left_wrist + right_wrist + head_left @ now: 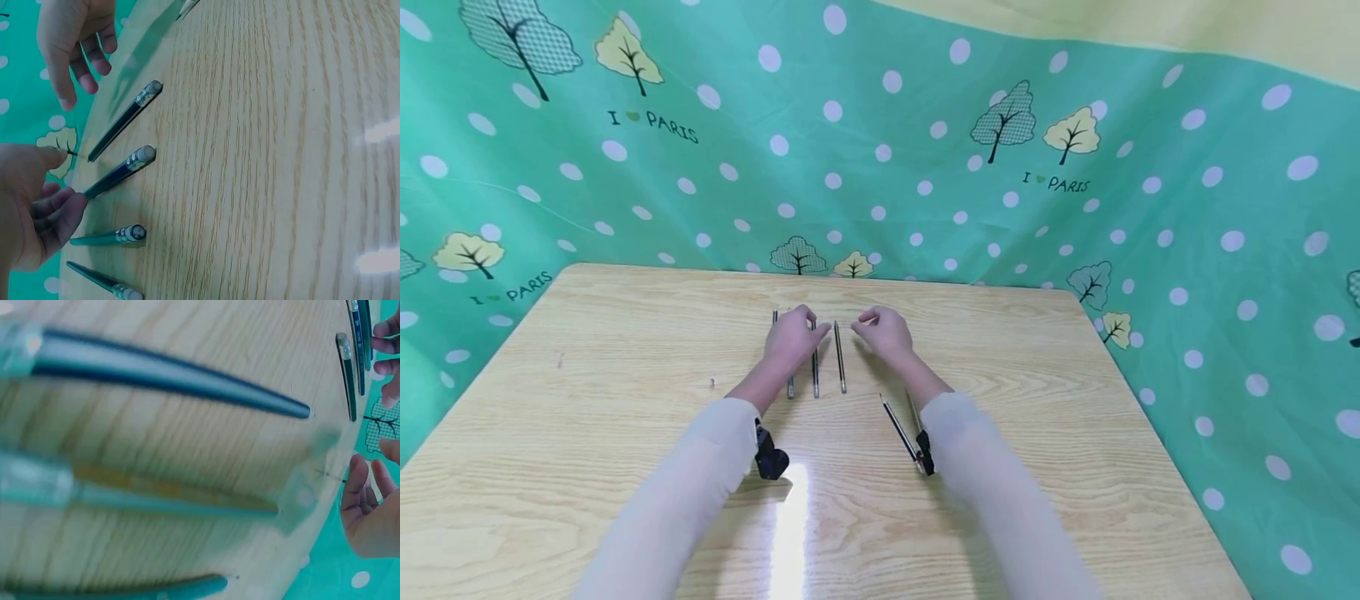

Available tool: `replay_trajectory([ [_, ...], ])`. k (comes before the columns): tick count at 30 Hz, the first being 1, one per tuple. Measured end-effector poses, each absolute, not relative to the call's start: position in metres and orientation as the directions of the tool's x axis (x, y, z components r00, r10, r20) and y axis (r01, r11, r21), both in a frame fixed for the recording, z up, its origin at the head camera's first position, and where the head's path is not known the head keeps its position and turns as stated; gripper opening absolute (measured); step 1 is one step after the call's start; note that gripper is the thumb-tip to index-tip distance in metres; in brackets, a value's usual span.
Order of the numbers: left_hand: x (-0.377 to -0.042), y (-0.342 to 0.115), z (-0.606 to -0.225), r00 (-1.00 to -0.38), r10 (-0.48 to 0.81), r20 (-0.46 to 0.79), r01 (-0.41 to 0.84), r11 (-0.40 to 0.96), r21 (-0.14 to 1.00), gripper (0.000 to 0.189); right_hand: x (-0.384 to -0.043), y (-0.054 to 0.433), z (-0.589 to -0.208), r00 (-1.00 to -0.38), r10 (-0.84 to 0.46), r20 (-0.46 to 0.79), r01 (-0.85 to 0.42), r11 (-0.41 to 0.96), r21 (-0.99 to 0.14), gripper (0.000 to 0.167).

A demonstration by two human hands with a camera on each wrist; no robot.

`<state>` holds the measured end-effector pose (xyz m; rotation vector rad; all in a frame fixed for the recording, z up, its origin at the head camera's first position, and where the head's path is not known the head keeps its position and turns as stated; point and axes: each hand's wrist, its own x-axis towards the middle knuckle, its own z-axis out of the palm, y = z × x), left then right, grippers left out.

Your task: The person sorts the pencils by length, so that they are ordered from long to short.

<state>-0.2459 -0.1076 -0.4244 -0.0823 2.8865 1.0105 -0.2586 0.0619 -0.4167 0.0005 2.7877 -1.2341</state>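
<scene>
Several eraser-tipped pencils lie roughly side by side in the middle of the table. My left hand (792, 340) is over this row; its thumb is held apart from its bent fingers. In the left wrist view, the fingertips meet the far end of a dark pencil (119, 174), and another dark pencil (127, 120) lies just beyond. My right hand (886, 335) hovers right of the row, fingers loosely bent, with nothing in it. Under the right forearm, a dark pencil (901, 433) and a golden-brown pencil (175, 490) lie slanted; a green pencil (125, 592) shows beside them.
A wood-grain table (1037, 375) spreads under both arms. At its far and right edges hangs a green dotted curtain (917, 200). A tiny brownish bit (712, 383) lies left of the left wrist. Light glares off the table near the front.
</scene>
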Motion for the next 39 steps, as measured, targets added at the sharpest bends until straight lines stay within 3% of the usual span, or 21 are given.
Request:
replay_trajectory([
  [21, -0.224, -0.093, -0.403, -0.996, 0.056, -0.072, -0.008, 0.733, 0.68, 0.043, -0.246, 0.099, -0.407, -0.982, -0.134, -0.131, 0.011, 0.657, -0.754, 0.022],
  [39, -0.194, -0.07, -0.416, -0.98, 0.186, -0.072, 0.083, 0.71, 0.7, 0.04, -0.223, 0.13, -0.41, -0.961, -0.229, -0.156, -0.041, 0.674, -0.738, 0.025],
])
